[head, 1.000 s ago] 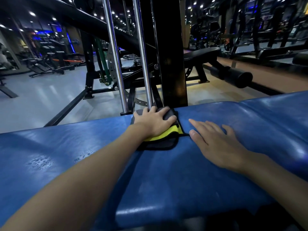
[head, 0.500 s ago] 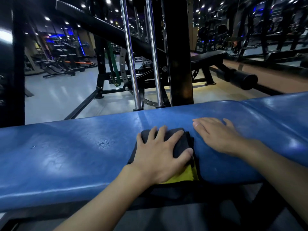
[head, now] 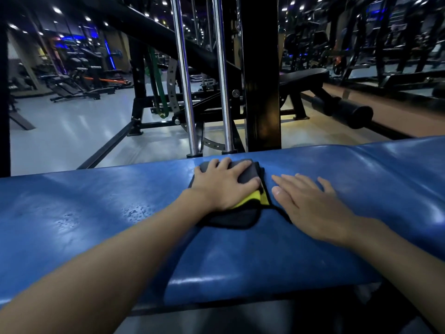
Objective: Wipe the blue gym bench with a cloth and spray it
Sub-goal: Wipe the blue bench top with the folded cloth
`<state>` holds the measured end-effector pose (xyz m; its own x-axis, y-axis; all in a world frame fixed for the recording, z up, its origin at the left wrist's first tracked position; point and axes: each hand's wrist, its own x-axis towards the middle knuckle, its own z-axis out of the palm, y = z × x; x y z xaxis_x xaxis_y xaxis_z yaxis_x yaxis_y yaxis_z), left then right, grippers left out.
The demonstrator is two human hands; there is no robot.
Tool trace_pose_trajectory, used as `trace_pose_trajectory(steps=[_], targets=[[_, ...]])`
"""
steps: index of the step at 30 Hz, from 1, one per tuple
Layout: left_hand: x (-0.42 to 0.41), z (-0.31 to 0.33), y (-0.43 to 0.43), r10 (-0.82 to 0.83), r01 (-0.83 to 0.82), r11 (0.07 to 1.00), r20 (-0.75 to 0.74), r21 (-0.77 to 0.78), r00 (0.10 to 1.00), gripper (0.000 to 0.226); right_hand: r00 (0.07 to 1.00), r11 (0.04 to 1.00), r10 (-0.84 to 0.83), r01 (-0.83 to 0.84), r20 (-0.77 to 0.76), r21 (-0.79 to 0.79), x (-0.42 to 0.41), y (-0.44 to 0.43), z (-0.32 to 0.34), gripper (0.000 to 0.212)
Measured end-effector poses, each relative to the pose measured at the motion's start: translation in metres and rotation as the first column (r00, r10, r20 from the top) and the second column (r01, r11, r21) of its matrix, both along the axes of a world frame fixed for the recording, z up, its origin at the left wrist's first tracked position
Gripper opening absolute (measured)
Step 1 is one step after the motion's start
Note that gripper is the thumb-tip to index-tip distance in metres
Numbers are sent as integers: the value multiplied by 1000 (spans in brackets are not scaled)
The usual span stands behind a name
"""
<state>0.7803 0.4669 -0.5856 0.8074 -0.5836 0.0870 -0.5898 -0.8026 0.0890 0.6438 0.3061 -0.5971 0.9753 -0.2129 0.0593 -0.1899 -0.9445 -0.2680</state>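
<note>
Blue gym bench [head: 96, 213], padded and glossy, stretches across the whole view from left to right, seen from above by the person leaning over it. A folded cloth [head: 243, 219], dark grey with a yellow patch and black edging, lies on the bench near its far edge, about mid-width. The left hand [head: 224, 186] presses flat on top of the cloth, its fingers [head: 225, 165] spread and nearly straight, reaching toward the cloth's far edge without gripping it. The right hand [head: 310, 203] rests palm down on the bare padding just to the right of the cloth, fingers [head: 291, 182] straight and relaxed, holding nothing. A scatter of small droplets [head: 134, 210] sits on the padding to the left of the cloth. Behind the bench stand two chrome rods [head: 185, 92] and a black upright post [head: 262, 80]. A black bench [head: 303, 75] is farther back on the pale gym floor [head: 72, 141].
</note>
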Motion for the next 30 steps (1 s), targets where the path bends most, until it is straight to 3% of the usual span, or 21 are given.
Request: trace_pose_trajectory(steps=[8, 12, 20, 24, 30], targets=[[73, 11, -34, 178, -176, 984, -71, 37, 981, 74, 999, 1000, 11, -11, 33, -21, 3, -1, -3, 71], [64, 5, -28, 141, -140, 990, -51, 26, 989, 73, 999, 1000, 7, -6, 51, -14, 3, -2, -4, 69], [-42, -2, 22, 31, -31, 999, 9, 15, 999, 73, 998, 998, -19, 15, 53, 64, 3, -4, -4, 65], [-102, 0, 50, -11, 10, 999, 14, 31, 1000, 90, 996, 999, -8, 4, 85, 46, 0, -2, -2, 66], [-140, -1, 67, -5, 4, 999, 23, 43, 1000, 87, 997, 1000, -15, 16, 81, -21, -3, -1, 5, 57]])
